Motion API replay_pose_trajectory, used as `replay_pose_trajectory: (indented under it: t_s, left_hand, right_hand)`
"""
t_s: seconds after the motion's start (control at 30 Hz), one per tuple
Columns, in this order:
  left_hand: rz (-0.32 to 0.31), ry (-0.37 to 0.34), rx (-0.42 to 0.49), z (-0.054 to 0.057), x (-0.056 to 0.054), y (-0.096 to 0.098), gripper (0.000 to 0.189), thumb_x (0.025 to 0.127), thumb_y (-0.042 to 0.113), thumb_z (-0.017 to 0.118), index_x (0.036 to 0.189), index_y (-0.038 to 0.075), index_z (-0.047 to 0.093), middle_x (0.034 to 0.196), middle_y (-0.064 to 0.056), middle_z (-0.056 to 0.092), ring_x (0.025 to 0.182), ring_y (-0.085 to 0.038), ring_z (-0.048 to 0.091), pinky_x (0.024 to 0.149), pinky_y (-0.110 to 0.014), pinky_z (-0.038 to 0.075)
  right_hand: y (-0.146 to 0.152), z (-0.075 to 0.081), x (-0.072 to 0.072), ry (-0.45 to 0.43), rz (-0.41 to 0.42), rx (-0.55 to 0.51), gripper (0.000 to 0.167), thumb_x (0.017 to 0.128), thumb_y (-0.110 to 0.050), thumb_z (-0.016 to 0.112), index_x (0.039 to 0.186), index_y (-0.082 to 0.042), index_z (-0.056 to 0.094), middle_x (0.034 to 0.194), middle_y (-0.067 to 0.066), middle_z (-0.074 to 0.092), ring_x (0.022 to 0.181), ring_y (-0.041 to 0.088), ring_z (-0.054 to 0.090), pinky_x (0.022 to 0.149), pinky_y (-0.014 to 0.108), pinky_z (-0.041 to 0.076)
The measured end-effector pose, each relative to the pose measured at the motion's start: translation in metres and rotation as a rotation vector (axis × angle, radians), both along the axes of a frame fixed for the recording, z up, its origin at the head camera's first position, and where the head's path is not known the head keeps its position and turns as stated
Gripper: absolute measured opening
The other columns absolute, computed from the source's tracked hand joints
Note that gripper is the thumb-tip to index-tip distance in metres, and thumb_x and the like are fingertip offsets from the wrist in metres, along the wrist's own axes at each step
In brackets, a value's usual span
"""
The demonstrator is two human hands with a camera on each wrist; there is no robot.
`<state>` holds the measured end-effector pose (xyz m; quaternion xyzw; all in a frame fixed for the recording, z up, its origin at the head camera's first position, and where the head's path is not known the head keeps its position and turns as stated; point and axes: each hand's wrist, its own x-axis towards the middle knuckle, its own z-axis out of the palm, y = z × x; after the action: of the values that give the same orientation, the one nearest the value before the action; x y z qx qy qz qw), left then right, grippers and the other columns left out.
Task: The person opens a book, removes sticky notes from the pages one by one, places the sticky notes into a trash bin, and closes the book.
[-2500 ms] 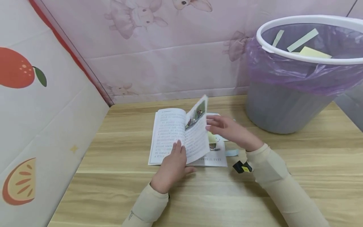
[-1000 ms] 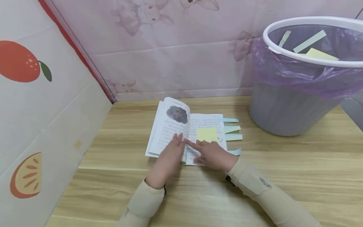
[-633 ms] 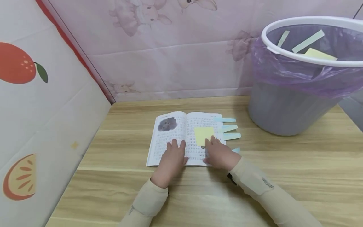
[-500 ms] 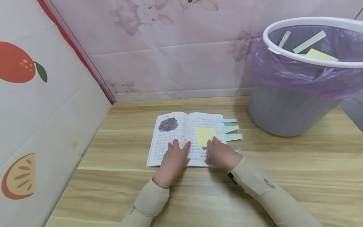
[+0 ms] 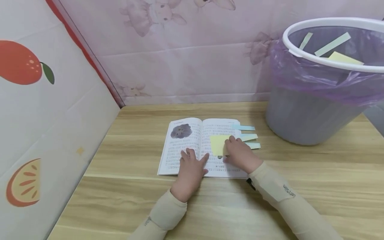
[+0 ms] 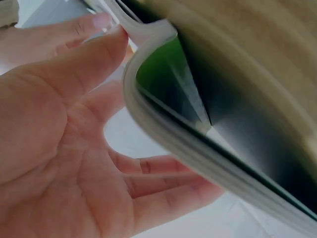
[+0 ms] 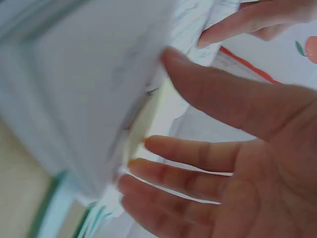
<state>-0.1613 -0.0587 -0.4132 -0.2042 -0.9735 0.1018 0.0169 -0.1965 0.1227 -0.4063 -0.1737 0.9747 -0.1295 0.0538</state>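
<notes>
An open book (image 5: pixel 174 148) lies on the wooden table, a dark picture on its left page. On the right page is a square yellow sticky note (image 5: pixel 216 145). My left hand (image 5: pixel 190 171) rests across the lower middle of the book with fingers spread; in the left wrist view its fingers (image 6: pixel 171 201) reach over the curved page edges. My right hand (image 5: pixel 241 155) has its fingertips at the note's right side and covers that part. In the right wrist view those fingers (image 7: pixel 193 153) are extended to the yellow paper, the thumb apart from them.
Pale blue paper tabs (image 5: pixel 246 128) stick out from the book's right edge. A grey bin (image 5: pixel 300 110) with a purple liner and white rim stands at the back right, with paper strips (image 5: pixel 333 44) and a yellow paper (image 5: pixel 345 58) inside. Printed wall sheets border the table (image 5: pixel 135 196).
A page has been turned to the left, bringing the yellow note into full view, and the book has been laid flat. My right hand has since slid slightly up along the note's right side.
</notes>
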Motion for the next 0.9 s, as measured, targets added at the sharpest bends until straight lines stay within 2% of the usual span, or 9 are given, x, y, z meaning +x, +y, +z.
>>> replay_pose_trajectory:
  t_s: [0.1,0.23,0.4,0.5,0.67,0.9]
  left_hand:
    - [0.011,0.008,-0.051,-0.001,0.001,0.002,0.053,0.087,0.049,0.061,0.137,0.031,0.054,0.123,-0.036,0.048,0.112,-0.052,0.053,0.089,-0.043,0.052]
    - [0.021,0.019,-0.073,-0.002,0.002,0.004,0.054,0.088,0.050,0.060,0.138,0.032,0.053,0.124,-0.035,0.048,0.113,-0.052,0.053,0.089,-0.043,0.051]
    - [0.022,0.030,-0.086,-0.002,0.002,0.003,0.054,0.088,0.051,0.059,0.138,0.032,0.053,0.124,-0.035,0.048,0.113,-0.051,0.053,0.090,-0.043,0.051]
    - [0.018,0.050,-0.082,-0.003,0.003,0.003,0.053,0.087,0.051,0.060,0.137,0.032,0.055,0.123,-0.034,0.049,0.112,-0.050,0.054,0.088,-0.043,0.052]
    - [0.015,0.079,-0.083,-0.003,0.004,0.003,0.053,0.086,0.051,0.061,0.135,0.032,0.056,0.121,-0.033,0.051,0.110,-0.049,0.056,0.086,-0.041,0.052]
    - [0.018,0.061,-0.095,-0.003,0.004,0.003,0.054,0.087,0.051,0.060,0.137,0.032,0.054,0.123,-0.033,0.049,0.112,-0.049,0.054,0.088,-0.042,0.051]
  right_hand:
    - [0.000,-0.004,-0.005,0.089,-0.017,0.044,0.050,0.077,-0.022,0.081,0.111,0.008,0.059,0.100,0.016,0.055,0.087,0.030,0.053,0.071,0.042,0.051]
    - [0.000,-0.007,-0.008,0.196,0.013,0.052,0.040,0.079,-0.015,0.078,0.110,0.004,0.062,0.103,0.015,0.059,0.092,0.031,0.055,0.075,0.042,0.051]
    - [0.000,-0.007,-0.010,0.311,0.071,-0.013,0.020,0.082,-0.004,0.072,0.101,0.002,0.067,0.095,0.012,0.063,0.085,0.028,0.060,0.071,0.039,0.053]
    - [-0.001,-0.005,-0.011,0.364,0.076,-0.033,0.009,0.084,-0.002,0.069,0.093,0.000,0.069,0.086,0.009,0.062,0.076,0.026,0.060,0.065,0.037,0.052]
    - [-0.002,-0.002,-0.013,0.413,0.032,-0.015,0.005,0.085,-0.005,0.069,0.085,0.000,0.070,0.078,0.008,0.060,0.067,0.023,0.055,0.058,0.034,0.049]
    - [0.001,0.001,-0.014,0.426,-0.038,0.012,0.006,0.083,-0.002,0.067,0.079,-0.002,0.071,0.068,0.005,0.058,0.058,0.019,0.050,0.052,0.031,0.046]
